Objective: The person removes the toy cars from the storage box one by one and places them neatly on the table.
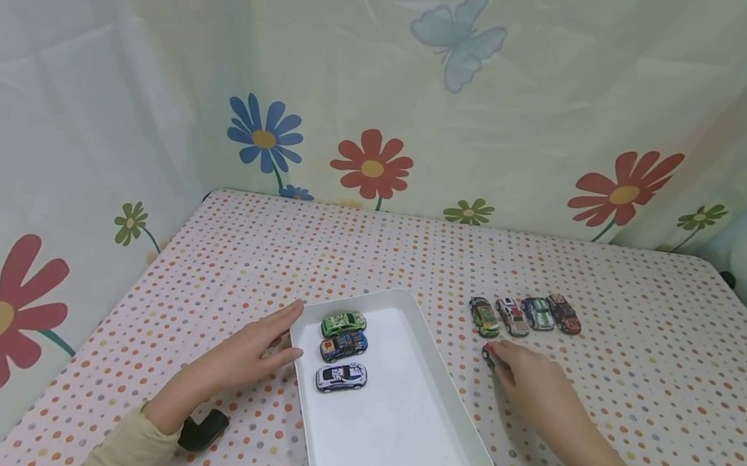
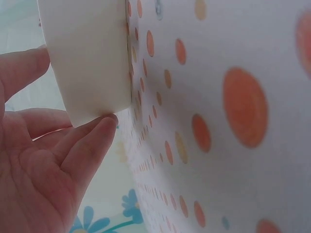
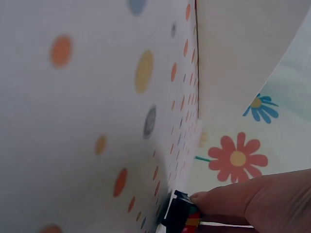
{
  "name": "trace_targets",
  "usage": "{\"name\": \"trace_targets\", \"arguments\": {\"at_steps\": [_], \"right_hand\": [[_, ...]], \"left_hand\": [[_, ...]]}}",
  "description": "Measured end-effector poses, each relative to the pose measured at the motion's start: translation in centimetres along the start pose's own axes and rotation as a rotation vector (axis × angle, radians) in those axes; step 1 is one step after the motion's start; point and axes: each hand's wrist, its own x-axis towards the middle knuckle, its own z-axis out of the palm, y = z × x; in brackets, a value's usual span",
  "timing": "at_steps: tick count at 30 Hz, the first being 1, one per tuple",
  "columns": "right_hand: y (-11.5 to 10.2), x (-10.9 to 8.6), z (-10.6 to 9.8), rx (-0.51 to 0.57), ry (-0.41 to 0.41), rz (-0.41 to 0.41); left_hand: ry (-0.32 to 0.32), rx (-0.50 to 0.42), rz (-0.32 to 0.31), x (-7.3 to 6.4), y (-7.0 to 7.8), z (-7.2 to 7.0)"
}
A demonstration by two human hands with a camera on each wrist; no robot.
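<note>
My left hand [image 1: 256, 350] touches the far left corner of a white tray [image 1: 390, 450], thumb at its side rim and fingertips at the corner. The left wrist view shows the fingertips low against the tray's outer wall [image 2: 92, 58]. Inside the tray, a green toy car [image 1: 344, 324], a blue one [image 1: 344, 346] and a white one [image 1: 341, 377] are lined up along the left side. Right of the tray, my right hand [image 1: 532, 382] pinches a toy car [image 1: 487, 354], mostly hidden by the fingers; its dark underside [image 3: 179, 213] faces the right wrist view.
Beyond my right hand stands a row of several toy cars [image 1: 537, 313] on the dotted tablecloth [image 1: 343, 253]. A flowered curtain [image 1: 531, 128] hangs behind the table and on the left. Dark wrist mounts [image 1: 203, 430] show under both forearms.
</note>
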Motion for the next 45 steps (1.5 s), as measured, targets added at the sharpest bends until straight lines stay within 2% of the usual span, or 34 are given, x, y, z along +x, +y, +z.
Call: {"name": "trace_targets", "arguments": {"at_steps": [11,28,35,41,45], "right_hand": [[-0.5,-0.2,0.1,-0.066,-0.052,0.018],[-0.7,-0.5,0.1,-0.178,-0.003,-0.021],[-0.8,-0.5,0.1,-0.225,-0.009,-0.021],[-0.7,-0.5,0.0,-0.209,0.007,-0.023],[-0.8,-0.6,-1.3,-0.182,0.027,-0.046]], "left_hand": [[-0.001,0.003,-0.007,-0.1,0.2,-0.1],[0.003,0.006,-0.016,0.1,0.1,0.0],[0.001,0.011,-0.014,0.2,0.0,0.0],[-0.002,0.01,-0.018,0.2,0.1,0.1],[0.004,0.016,-0.006,0.2,0.2,0.0]]}}
